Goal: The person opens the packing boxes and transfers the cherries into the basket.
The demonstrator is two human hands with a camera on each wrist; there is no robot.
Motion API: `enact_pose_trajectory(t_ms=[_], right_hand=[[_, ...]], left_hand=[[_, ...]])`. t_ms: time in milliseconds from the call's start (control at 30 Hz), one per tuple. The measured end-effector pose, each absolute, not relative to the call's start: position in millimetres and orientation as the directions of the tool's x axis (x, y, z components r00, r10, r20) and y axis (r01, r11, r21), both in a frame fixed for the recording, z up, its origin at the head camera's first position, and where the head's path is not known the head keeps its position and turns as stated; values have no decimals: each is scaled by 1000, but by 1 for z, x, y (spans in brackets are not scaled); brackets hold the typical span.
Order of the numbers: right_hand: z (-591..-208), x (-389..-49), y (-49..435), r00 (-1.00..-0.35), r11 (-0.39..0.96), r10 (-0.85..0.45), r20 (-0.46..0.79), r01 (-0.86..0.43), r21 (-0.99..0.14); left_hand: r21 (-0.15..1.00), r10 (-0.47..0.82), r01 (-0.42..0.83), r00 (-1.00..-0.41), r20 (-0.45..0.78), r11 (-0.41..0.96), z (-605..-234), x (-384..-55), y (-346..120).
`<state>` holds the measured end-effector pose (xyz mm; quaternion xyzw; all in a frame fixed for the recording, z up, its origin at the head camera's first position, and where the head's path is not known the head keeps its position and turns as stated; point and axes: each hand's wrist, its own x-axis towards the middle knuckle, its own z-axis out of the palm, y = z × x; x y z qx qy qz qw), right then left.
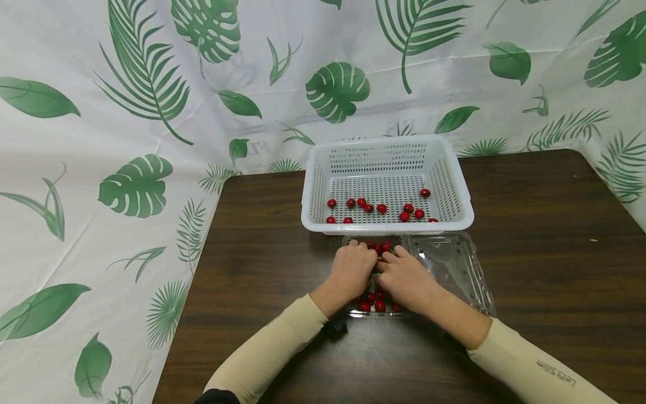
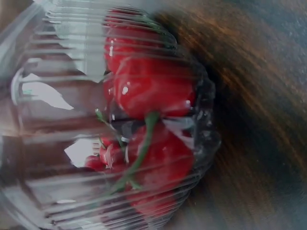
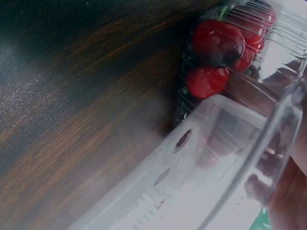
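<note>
A clear plastic clamshell box (image 1: 353,310) lies on the table with its lid (image 1: 446,264) folded out to the right. Red cherries (image 1: 379,306) sit inside it, at its near and far ends. Over the left part of the box my left hand (image 1: 353,270) reaches in, its fingers bent down among the fruit. My right hand (image 1: 407,282) comes in from the right, fingertips close beside the left ones. I cannot tell whether the fingers grip a cherry. Through the ribbed wall, the left wrist view shows cherries (image 2: 153,86) with green stems.
Just behind the box stands a white perforated basket (image 1: 386,227) with several loose cherries (image 1: 382,209) on its bottom. Dark wooden table (image 1: 262,241) extends to both sides. A white leaf-print sheet (image 1: 282,112) hangs behind and to the left.
</note>
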<state>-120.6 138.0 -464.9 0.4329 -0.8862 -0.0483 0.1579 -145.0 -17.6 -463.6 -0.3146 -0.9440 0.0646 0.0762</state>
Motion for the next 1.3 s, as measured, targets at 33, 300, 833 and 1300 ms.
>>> enact_pose_trajectory(t_ms=[33, 300, 833, 1300], right_hand=[[-466, -121, 138, -572, 618, -784, 242, -753, 224], [-469, -122, 141, -538, 593, -798, 272, -782, 193], [-432, -113, 164, -593, 609, -702, 393, -787, -100], [-387, -132, 193, -633, 666, -492, 598, -716, -209]], left_hand=[[-163, 605, 586, -789, 109, 794, -464, -145, -18], [-40, 601, 603, -784, 156, 797, -455, -144, -26], [374, 505, 540, -841, 196, 754, -431, -146, -56], [503, 475, 521, -849, 229, 689, -395, -139, -71]])
